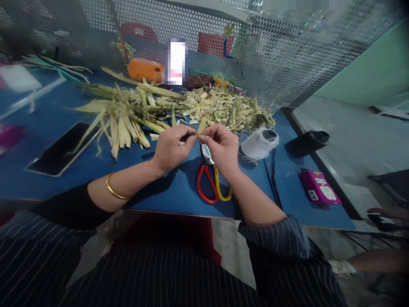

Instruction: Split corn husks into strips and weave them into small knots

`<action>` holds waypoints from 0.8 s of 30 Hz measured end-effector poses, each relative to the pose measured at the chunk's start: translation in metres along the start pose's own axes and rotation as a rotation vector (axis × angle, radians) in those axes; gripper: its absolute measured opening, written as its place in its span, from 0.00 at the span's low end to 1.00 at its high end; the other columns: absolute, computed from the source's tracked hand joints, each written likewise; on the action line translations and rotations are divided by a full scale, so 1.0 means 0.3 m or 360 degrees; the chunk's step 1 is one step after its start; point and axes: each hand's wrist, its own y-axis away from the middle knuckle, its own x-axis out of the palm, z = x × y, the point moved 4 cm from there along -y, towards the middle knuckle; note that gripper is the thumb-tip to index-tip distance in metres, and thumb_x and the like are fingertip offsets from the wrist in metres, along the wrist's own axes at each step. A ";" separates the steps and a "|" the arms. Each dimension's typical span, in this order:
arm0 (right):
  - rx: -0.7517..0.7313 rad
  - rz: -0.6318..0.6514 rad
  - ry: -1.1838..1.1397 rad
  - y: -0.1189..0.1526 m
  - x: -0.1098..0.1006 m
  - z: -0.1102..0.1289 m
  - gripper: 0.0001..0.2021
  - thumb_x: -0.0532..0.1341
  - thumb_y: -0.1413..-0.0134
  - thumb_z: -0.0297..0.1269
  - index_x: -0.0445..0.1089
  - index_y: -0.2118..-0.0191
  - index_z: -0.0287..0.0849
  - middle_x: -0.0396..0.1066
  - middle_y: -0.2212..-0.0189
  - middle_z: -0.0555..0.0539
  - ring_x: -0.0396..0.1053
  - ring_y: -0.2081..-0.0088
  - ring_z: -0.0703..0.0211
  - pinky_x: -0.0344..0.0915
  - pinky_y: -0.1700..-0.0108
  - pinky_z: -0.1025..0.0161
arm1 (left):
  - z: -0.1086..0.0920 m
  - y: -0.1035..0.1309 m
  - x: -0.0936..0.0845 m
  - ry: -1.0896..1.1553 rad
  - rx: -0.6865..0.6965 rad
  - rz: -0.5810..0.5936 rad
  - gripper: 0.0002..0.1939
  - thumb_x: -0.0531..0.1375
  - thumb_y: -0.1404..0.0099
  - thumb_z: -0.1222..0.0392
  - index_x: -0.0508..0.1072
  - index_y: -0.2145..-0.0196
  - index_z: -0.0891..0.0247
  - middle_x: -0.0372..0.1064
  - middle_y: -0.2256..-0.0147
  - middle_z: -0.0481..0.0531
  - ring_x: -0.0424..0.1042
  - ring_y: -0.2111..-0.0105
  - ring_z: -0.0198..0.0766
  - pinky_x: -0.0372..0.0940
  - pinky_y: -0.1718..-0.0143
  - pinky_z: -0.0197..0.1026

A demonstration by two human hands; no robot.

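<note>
My left hand [174, 147] and my right hand [222, 149] meet fingertip to fingertip above the table. Both pinch a small piece of pale green corn husk [201, 126], whose tip sticks up between them. Under my right hand lie scissors [207, 179] with one red and one yellow handle, their blades partly hidden. Just beyond my hands a bunch of corn husks [123, 123] spreads to the left. Shredded husk [226, 106] is heaped behind and to the right. Close to my right hand a spool of white thread [259, 143] lies on its side.
On the blue table [179, 187] are a dark phone [64, 147], a black thread spool [306, 143], a purple packet [320, 187] and black strips [272, 183]. An orange pouch [145, 69] stands by a perforated metal screen [204, 21]. Another person's forearm [380, 261] shows at the right.
</note>
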 end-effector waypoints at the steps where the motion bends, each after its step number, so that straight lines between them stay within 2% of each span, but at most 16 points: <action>1: -0.0003 -0.0004 -0.0024 0.000 0.000 0.000 0.05 0.64 0.50 0.30 0.68 0.73 0.43 0.69 0.78 0.54 0.66 0.75 0.65 0.63 0.71 0.65 | -0.001 0.001 0.000 0.0030 0.0010 -0.0002 0.07 0.58 0.39 0.59 0.75 0.68 0.62 0.73 0.68 0.53 0.70 0.67 0.39 0.63 0.61 0.39; 4: 0.0019 0.0009 -0.0080 -0.002 0.001 -0.007 0.05 0.64 0.50 0.31 0.68 0.73 0.44 0.68 0.79 0.54 0.67 0.75 0.64 0.64 0.71 0.64 | 0.001 0.002 0.000 0.0123 -0.0021 0.0005 0.07 0.60 0.41 0.58 0.75 0.68 0.63 0.73 0.69 0.52 0.70 0.69 0.38 0.64 0.64 0.39; 9: -0.0019 0.0066 -0.0111 -0.004 0.002 0.000 0.02 0.63 0.48 0.33 0.69 0.70 0.45 0.69 0.78 0.54 0.69 0.74 0.63 0.66 0.69 0.63 | 0.018 -0.009 0.006 0.0318 -0.0196 0.0072 0.07 0.61 0.42 0.57 0.74 0.73 0.63 0.71 0.73 0.50 0.68 0.72 0.35 0.63 0.68 0.37; 17: -0.0169 0.0156 0.0158 -0.002 0.003 0.023 0.03 0.61 0.46 0.30 0.71 0.69 0.45 0.72 0.73 0.54 0.70 0.70 0.64 0.66 0.64 0.63 | 0.064 -0.006 0.041 0.1159 -0.0877 0.0146 0.07 0.65 0.49 0.59 0.72 0.77 0.64 0.69 0.78 0.47 0.68 0.75 0.32 0.66 0.68 0.38; 20: -0.0255 0.0138 0.0253 0.000 -0.001 0.022 0.04 0.61 0.46 0.30 0.71 0.70 0.45 0.72 0.72 0.53 0.69 0.69 0.64 0.65 0.63 0.63 | 0.067 0.004 0.051 0.1316 -0.1024 0.0234 0.07 0.66 0.49 0.59 0.72 0.77 0.64 0.70 0.76 0.49 0.69 0.74 0.33 0.68 0.66 0.38; 24: -0.0338 0.0181 0.0317 0.000 -0.001 0.028 0.05 0.61 0.45 0.30 0.71 0.71 0.45 0.72 0.71 0.52 0.68 0.68 0.63 0.64 0.62 0.62 | 0.070 0.011 0.051 0.1380 -0.1116 0.0237 0.09 0.67 0.48 0.57 0.72 0.77 0.64 0.69 0.76 0.50 0.69 0.74 0.33 0.70 0.67 0.39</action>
